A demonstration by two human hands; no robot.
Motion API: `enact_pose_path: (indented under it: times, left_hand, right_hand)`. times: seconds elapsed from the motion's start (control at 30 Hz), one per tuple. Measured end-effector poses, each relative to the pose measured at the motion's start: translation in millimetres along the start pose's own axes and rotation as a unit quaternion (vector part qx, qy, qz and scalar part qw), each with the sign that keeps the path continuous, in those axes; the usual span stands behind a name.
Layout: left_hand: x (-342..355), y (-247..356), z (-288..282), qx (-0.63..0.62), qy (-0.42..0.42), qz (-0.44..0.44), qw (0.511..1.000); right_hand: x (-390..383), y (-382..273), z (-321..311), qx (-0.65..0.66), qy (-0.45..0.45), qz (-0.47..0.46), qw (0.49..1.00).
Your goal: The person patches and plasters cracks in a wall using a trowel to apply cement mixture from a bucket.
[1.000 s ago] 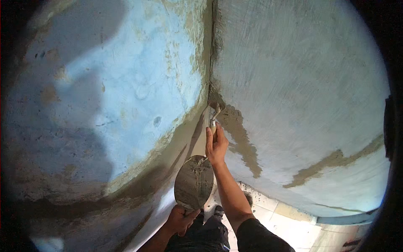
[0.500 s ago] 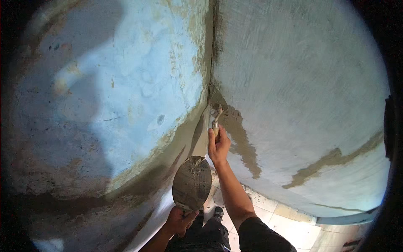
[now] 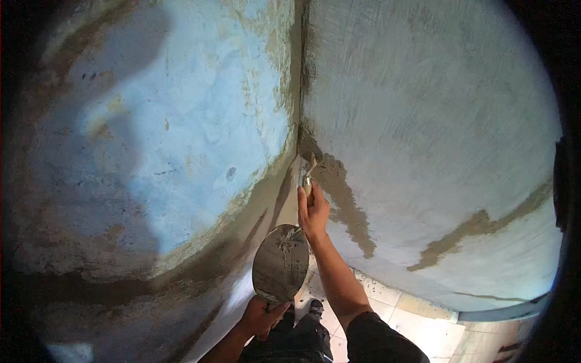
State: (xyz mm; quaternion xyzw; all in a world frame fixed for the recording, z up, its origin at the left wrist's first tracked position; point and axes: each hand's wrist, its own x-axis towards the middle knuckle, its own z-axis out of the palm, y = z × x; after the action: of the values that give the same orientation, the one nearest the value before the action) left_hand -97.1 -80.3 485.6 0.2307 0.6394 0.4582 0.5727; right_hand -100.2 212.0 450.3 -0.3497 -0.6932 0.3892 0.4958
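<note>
My right hand [image 3: 315,212] is closed round the light handle of a small pointed trowel [image 3: 310,145]. Its blade lies at the corner seam [image 3: 299,78] where two walls meet. Beside the blade, a dark patch of damp mortar [image 3: 345,202] runs down the right wall. Lower down, my left hand [image 3: 264,316] grips the near end of an oval plate [image 3: 279,263], dark and smeared with mortar. That plate is held below the trowel, apart from it. The grip under the plate is mostly hidden by my fingers.
On the left stands a blue painted wall [image 3: 200,133] with a rough brown edge. The grey-blue right wall [image 3: 436,121] bears another brown streak [image 3: 460,239]. Below are pale floor tiles [image 3: 417,327] with dark specks, and my shoe [image 3: 316,307].
The trowel and my right hand have shifted slightly left, the blade staying by the corner. The oval plate in my left hand has moved a little to the right.
</note>
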Motion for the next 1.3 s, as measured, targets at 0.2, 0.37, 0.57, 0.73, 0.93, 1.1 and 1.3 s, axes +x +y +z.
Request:
enact_pose_path:
  times: [0.2,0.37,0.57,0.73,0.93,1.1,1.3]
  left_hand:
    - [2,-1,1,0.013,-0.001,-0.012,1.0]
    - [2,-4,0,-0.018,0.014,0.057,0.998]
    - [5,-10,3,-0.033,0.01,0.001,0.999]
    - [-2,1,-3,-0.052,0.01,0.0,0.999]
    - [2,7,5,-0.03,-0.002,0.069,0.997]
    - [-3,21,3,0.0,-0.014,0.079,0.997]
    - [-10,5,0,-0.01,-0.001,0.051,0.999]
  right_hand:
    - [-19,26,1,-0.018,0.011,-0.036,0.999]
    - [-29,33,-5,-0.016,0.015,-0.024,0.999]
    - [-34,39,-30,-0.058,-0.019,-0.026,0.998]
    - [-30,-26,-85,-0.155,-0.099,-0.064,0.981]
    - [4,-70,-113,-0.23,-0.209,-0.036,0.95]
    - [31,-87,-118,-0.266,-0.217,-0.068,0.937]
    - [64,-126,-120,-0.322,-0.237,-0.091,0.912]
